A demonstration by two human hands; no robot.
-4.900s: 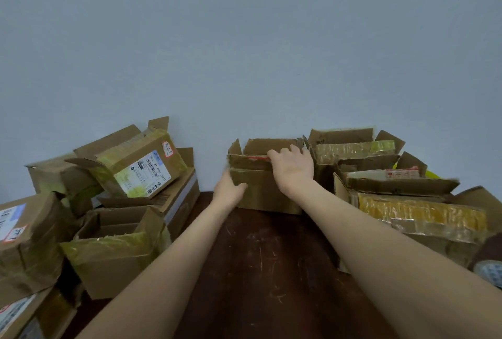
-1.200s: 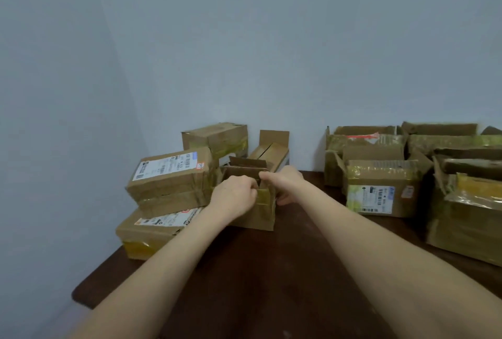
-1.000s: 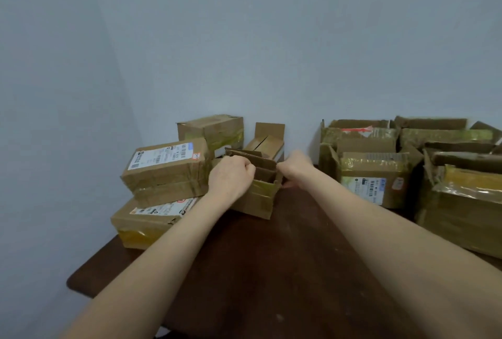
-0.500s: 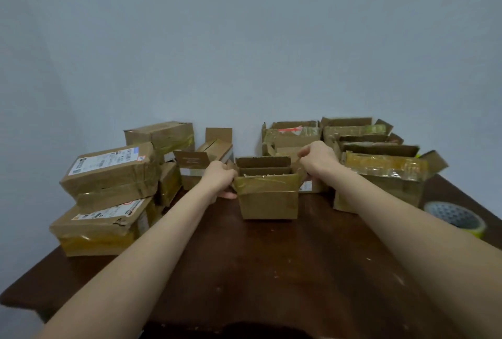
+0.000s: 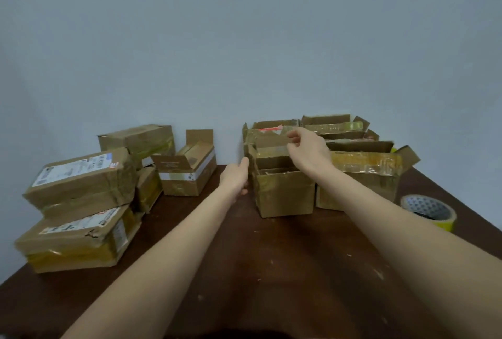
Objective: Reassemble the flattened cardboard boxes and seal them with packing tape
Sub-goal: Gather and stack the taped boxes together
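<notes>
Head view: nearest is the dark brown wooden tabletop (image 5: 271, 270), scuffed and flecked with pale scratches. At near left two sealed cardboard boxes are stacked. The lower box (image 5: 76, 243) is crumpled and wrapped in yellowish glossy tape. The upper box (image 5: 81, 175) carries a white shipping label with barcodes and a small red mark, but the print is too small to read. At near right lies a packing tape roll (image 5: 427, 211) with a yellow rim and a pale dotted core.

Farther in, right of centre, the small open box (image 5: 285, 194) stands upright with its flaps raised and its front shiny with old tape. The left hand (image 5: 236, 179) rests against its left side, fingers straight, its grip wide. The right hand (image 5: 307, 151) hovers over the box's far flap, fingers loosely curled and blurred. Whether its grip pinches the flap I cannot tell.

Just beside the small box on the right stands a larger open box (image 5: 358, 178) banded with wrinkled amber tape. By the far wall are more open boxes (image 5: 334, 124), an open box with a white band (image 5: 187, 173) and a sealed box (image 5: 138, 140).
</notes>
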